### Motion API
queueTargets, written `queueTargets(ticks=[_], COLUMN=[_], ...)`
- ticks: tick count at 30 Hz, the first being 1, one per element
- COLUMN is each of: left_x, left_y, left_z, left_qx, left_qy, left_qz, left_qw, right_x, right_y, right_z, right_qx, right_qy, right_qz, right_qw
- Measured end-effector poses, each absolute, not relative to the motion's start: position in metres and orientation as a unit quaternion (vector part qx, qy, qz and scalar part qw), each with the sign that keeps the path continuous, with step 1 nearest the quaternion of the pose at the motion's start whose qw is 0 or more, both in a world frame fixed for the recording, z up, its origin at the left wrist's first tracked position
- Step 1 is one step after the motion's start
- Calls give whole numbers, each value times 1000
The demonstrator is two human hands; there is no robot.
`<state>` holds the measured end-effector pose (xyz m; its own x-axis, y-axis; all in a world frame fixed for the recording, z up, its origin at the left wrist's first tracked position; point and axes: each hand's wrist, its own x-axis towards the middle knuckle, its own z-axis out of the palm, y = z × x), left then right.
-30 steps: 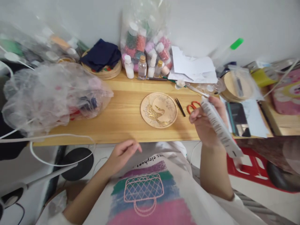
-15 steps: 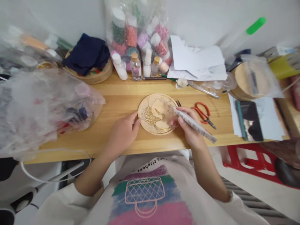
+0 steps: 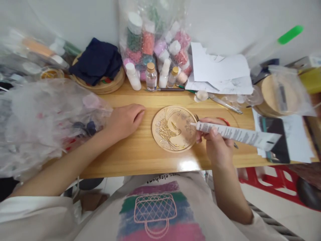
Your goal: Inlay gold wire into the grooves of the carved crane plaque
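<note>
A round wooden plaque (image 3: 164,142) lies flat on the table, bearing a crane picture outlined in gold relief, with fainter lines at its upper right. My right hand (image 3: 219,144) is closed around a white glue tube (image 3: 240,135) covered in small print. The tube's nozzle points left, over the plaque's right edge; whether it touches the surface I cannot tell. To the left, my left hand (image 3: 127,118) rests on the table, apart from the plaque. Its fingers are curled loosely, and no object shows in them.
Clear plastic bags (image 3: 50,120) pile up at the left. Small bottles (image 3: 151,77) line the back before a bag of coloured jars (image 3: 147,42). Red-handled pliers (image 3: 224,121) are partly hidden behind my right hand. Papers (image 3: 218,72) and a phone (image 3: 278,150) lie to the right.
My left hand has let go of the plaque's left edge and moved up and left. The glue tube has swung flatter, its tail end now farther right. The view has shifted slightly.
</note>
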<state>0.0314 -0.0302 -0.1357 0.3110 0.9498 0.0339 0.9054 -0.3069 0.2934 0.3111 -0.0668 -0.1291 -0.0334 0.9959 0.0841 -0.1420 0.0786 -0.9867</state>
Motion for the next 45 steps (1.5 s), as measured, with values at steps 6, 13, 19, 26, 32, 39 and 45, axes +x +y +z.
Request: queueTargets(ticks=[6, 13, 19, 26, 32, 39, 45], left_x=[32, 32, 32, 30, 31, 32, 31], left_y=[-42, -53, -50, -52, -50, -51, -50], left_z=[-149, -151, -154, -157, -158, -160, -160], left_qx=[879, 923, 926, 926, 923, 921, 924], left_qy=[458, 361, 335, 336, 346, 350, 349], left_qz=[128, 131, 169, 166, 164, 170, 156], left_qw=[33, -31, -46, -36, -39, -26, -23], right_x=[290, 262, 259, 261, 261, 255, 253], right_y=[-42, -33, -33, -37, -38, -40, -41], right_z=[-113, -129, -145, -143, -141, -133, -134], right_qx=[-416, -400, -426, -448, -431, -494, -479], right_qy=[-546, -585, -577, -601, -605, -640, -667], right_qz=[488, 489, 494, 461, 459, 406, 392], right_qw=[539, 508, 492, 475, 488, 426, 414])
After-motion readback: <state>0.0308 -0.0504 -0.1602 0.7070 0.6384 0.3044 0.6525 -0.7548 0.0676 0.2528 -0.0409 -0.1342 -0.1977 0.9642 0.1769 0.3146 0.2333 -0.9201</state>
